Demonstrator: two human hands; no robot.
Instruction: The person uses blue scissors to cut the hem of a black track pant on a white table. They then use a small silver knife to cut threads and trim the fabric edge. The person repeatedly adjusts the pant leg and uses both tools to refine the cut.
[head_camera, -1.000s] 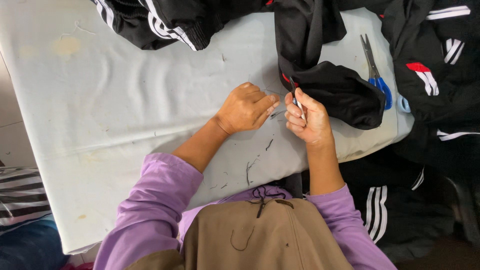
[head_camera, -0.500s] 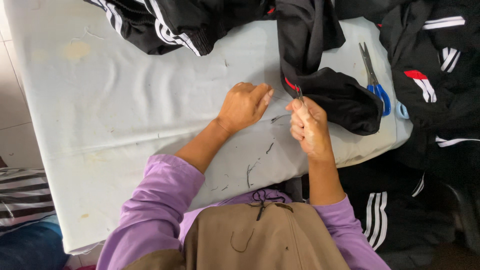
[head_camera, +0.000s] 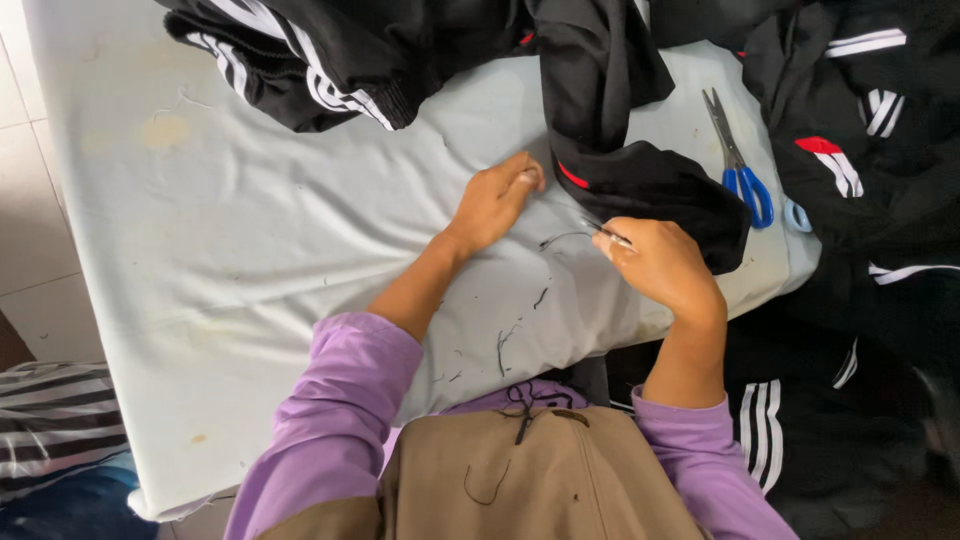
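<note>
My right hand (head_camera: 655, 262) grips a small metal thread snipper (head_camera: 606, 234), its tip pointing left just below the edge of a black garment (head_camera: 640, 180) with a red trim. My left hand (head_camera: 497, 200) rests on the pale cloth-covered table (head_camera: 250, 230) beside that garment, fingers curled loosely and touching its edge. A loose dark thread (head_camera: 558, 238) lies on the cloth between the two hands.
Blue-handled scissors (head_camera: 742, 170) lie on the table right of the garment. Black garments with white stripes (head_camera: 300, 60) are piled at the back and more at the right (head_camera: 870, 130). Cut thread bits (head_camera: 505, 340) lie on the cloth near me. A striped fabric (head_camera: 55, 420) sits lower left.
My right hand has drawn away from the left and moved down-right with the snipper. My left hand has shifted slightly up toward the garment edge.
</note>
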